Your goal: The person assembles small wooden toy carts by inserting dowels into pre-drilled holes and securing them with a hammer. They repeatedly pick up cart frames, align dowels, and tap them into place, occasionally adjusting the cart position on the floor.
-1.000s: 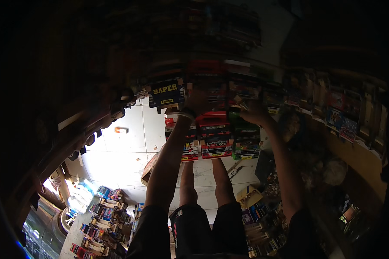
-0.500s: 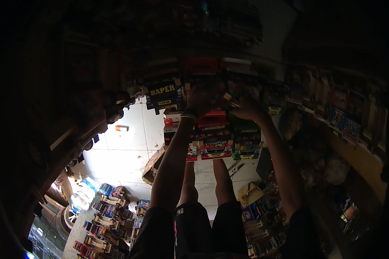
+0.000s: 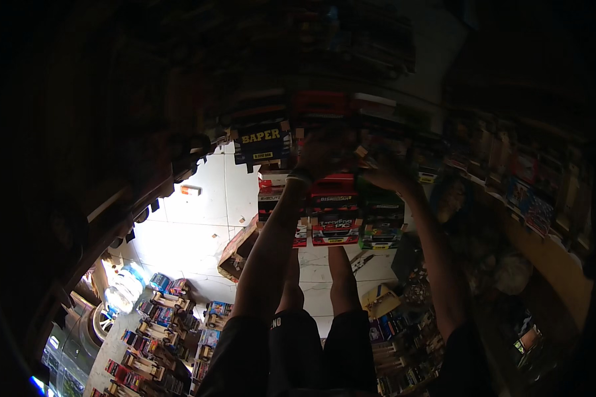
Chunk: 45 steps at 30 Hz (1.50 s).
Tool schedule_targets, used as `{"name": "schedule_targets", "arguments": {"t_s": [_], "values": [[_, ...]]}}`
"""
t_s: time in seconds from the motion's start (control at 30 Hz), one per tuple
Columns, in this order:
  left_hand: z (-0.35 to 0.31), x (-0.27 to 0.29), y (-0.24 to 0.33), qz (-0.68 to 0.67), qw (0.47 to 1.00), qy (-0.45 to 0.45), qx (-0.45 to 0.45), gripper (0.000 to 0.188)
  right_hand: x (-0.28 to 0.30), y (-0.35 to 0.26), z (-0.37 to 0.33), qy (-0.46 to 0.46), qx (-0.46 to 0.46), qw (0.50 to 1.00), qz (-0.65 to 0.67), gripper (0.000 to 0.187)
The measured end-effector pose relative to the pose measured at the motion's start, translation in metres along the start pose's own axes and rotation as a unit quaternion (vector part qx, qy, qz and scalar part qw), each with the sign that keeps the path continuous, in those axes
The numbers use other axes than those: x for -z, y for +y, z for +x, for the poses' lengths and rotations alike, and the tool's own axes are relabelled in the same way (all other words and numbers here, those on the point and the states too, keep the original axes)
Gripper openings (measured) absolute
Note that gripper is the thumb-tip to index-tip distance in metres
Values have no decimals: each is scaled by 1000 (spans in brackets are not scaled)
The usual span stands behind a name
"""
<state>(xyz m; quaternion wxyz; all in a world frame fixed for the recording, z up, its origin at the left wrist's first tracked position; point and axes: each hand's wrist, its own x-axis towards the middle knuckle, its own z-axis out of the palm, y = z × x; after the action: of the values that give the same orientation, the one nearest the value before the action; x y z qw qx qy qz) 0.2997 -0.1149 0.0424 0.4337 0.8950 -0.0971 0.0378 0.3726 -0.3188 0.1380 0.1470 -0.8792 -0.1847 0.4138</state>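
Note:
Several toy trucks with printed fronts stand in rows before me. My left hand (image 3: 326, 147) reaches over the middle row, its fingers lost in deep shadow. Close by on the right, my right hand (image 3: 385, 175) points inward near a small pale wooden piece (image 3: 361, 152); whether it grips that piece is too dark to tell. A dark blue truck (image 3: 261, 142) with yellow lettering stands left of my left hand. Below my hands are a red-and-black truck (image 3: 335, 228) and a green-and-black truck (image 3: 381, 231).
More toy trucks (image 3: 159, 331) line the lower left, and others (image 3: 404, 351) fill the lower right. An open cardboard box (image 3: 237, 255) lies on the white tiled floor (image 3: 198, 258). A shelf edge (image 3: 543, 248) with toys runs along the right. Shadow covers the upper area.
The trucks and floor have shifted slightly right in the view. Both hands stay over the same middle rows, my left a little further right in the picture.

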Motion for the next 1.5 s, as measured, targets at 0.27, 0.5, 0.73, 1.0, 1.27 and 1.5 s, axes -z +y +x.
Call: {"name": "schedule_targets", "arguments": {"t_s": [0.27, 0.5, 0.73, 1.0, 1.27, 1.5], "values": [[2, -8, -4, 61, 996, -51, 27, 67, -42, 19, 16, 107, -37, 991, -65, 46], [13, -5, -2, 54, 998, -5, -6, 71, -48, 14, 15, 170, -69, 980, -75, 46], [10, -5, -3, 61, 998, -6, -6, 72, -28, 25, 9, 42, -17, 999, -12, 47], [9, -16, -4, 93, 994, -50, 10, 90, 18, 63, -25, -5, -55, 980, 189, 59], [26, -40, 17, 140, 989, 17, 52, 99, 16, 63, 3, 6, -6, 999, -53, 95], [31, -30, 17, 129, 990, 2, 54, 96, 20, 58, 15, -64, -83, 992, -77, 88]]}}
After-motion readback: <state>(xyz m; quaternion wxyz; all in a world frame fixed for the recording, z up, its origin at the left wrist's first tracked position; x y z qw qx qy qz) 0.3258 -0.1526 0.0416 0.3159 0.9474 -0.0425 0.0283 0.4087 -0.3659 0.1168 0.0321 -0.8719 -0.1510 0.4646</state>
